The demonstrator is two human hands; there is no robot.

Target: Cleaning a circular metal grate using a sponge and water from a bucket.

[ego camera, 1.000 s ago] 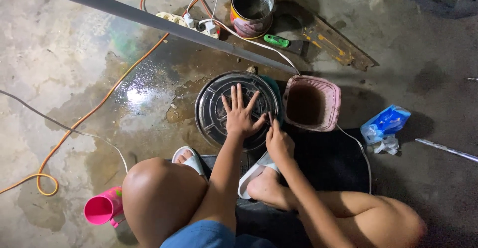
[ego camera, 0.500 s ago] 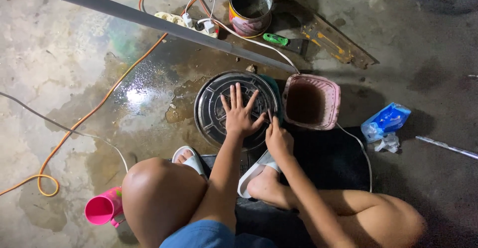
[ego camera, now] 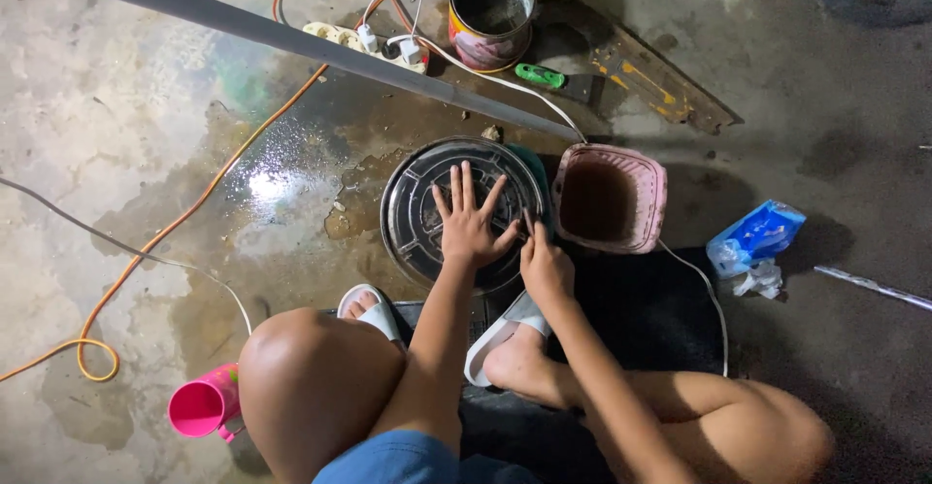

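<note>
A round dark metal lid [ego camera: 427, 202] lies flat on the wet concrete floor in front of my knees. My left hand [ego camera: 470, 220] presses flat on top of it with the fingers spread. My right hand [ego camera: 546, 263] is at the lid's right rim, fingers curled against the edge; whether it holds anything small is hidden. A pink basket-like container [ego camera: 612, 198] with dark inside stands right next to the lid on its right.
A paint can [ego camera: 491, 10] stands at the back, with a green-handled tool [ego camera: 549, 78] and a power strip [ego camera: 359, 41] nearby. A long grey bar [ego camera: 243, 28] crosses the floor. An orange cable [ego camera: 165, 241] runs left. A pink cup [ego camera: 202, 406] and a blue packet [ego camera: 757, 236] lie on either side.
</note>
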